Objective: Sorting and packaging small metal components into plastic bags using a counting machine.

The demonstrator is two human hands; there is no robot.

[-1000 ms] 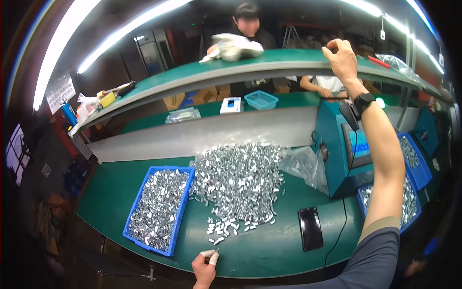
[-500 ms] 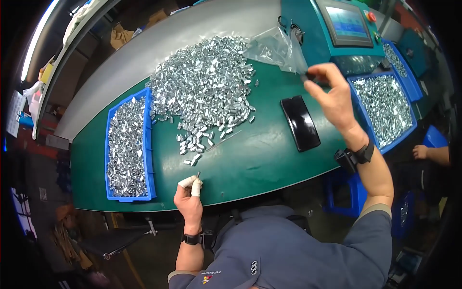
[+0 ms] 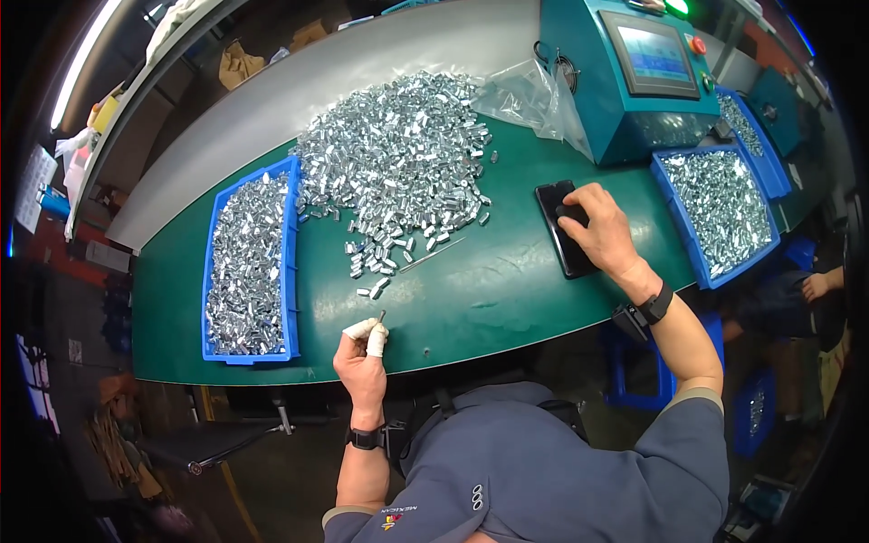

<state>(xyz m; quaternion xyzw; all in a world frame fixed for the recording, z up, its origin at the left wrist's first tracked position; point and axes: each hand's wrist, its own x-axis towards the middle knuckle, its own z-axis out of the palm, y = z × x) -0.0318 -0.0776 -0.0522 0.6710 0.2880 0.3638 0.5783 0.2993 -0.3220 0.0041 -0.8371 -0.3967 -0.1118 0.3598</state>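
Observation:
My left hand [image 3: 362, 366], with white wraps on thumb and finger, is closed in a pinch near the front edge of the green table. A short thin metal pin [image 3: 382, 316] sticks up from its fingertips. My right hand [image 3: 602, 231] hovers over a black phone [image 3: 577, 263], thumb and finger bent together; whatever lies between them is dark and cannot be made out. Small silvery metal pieces form a big pile [image 3: 398, 154], and a few lie loose nearer my left hand. A thin metal rod [image 3: 433, 254] rests beside the pile.
To the left stands a blue tray [image 3: 292, 271] full of metal pieces. Another filled blue tray [image 3: 705, 258] is at the right, below a teal machine [image 3: 579, 81] with a screen. A clear plastic bag [image 3: 520, 98] lies by the machine. Another person's hand [image 3: 817, 286] shows far right.
My right hand has moved down and toward me, from beside the plastic bag to over the phone. My left hand keeps its pinch on the pin. The whole view has shifted slightly.

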